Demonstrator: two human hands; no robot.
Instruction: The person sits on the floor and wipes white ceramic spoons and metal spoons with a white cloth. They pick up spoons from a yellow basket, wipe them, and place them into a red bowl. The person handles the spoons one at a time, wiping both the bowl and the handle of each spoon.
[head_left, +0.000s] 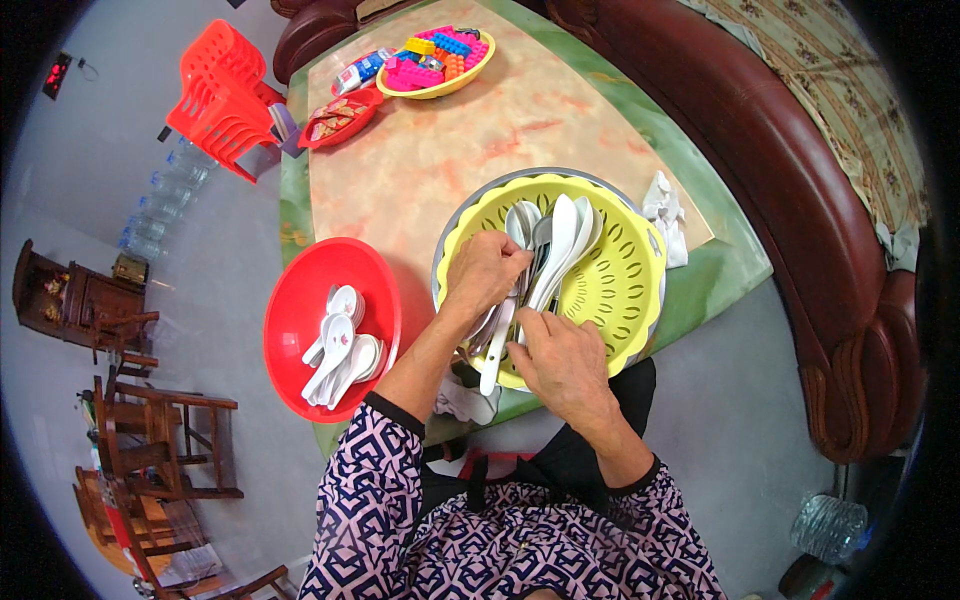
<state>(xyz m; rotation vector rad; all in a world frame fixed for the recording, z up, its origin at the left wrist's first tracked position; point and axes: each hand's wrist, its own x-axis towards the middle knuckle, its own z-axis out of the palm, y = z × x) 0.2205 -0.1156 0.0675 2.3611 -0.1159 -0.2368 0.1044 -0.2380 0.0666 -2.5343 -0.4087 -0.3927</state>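
Observation:
A yellow colander (620, 290) with a scalloped rim holds a bundle of white spoons (562, 235) and metal spoons (520, 222). Inside it, my left hand (487, 272) is closed beside the metal spoons; what its fingertips pinch is hidden. The fingers of my right hand (565, 362) curl around the lower handle ends of the long white spoons. Another white handle (495, 350) slants toward the colander's near rim, between my hands. To the left, a red basin (285, 330) contains several white soup spoons (338, 345), lying in a pile.
A patterned marble table (440, 150) bears a yellow bowl (440, 92) of toy bricks, a red dish (345, 125) of packets and a blue-white package (362, 72) at the far end. White tissue (665, 215) lies right of the colander. A leather sofa (770, 200) lines the right side.

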